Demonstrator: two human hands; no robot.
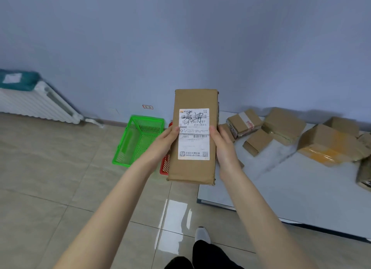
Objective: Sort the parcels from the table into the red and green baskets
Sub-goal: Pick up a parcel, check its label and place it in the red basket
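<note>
A long brown cardboard parcel (195,100) with a white shipping label is held upright in front of me. My left hand (165,141) grips its left edge and my right hand (222,146) grips its right edge, thumbs on the label side. On the floor behind it stands the green basket (138,140). The red basket (165,164) is mostly hidden behind the parcel and my left hand; only a corner shows. Several more cardboard parcels (285,126) lie on the white table (291,188) at the right.
A white radiator (38,106) with a teal bag (19,80) on top runs along the left wall. Tiled floor lies between me and the baskets. My foot (202,234) stands near the table's front left corner.
</note>
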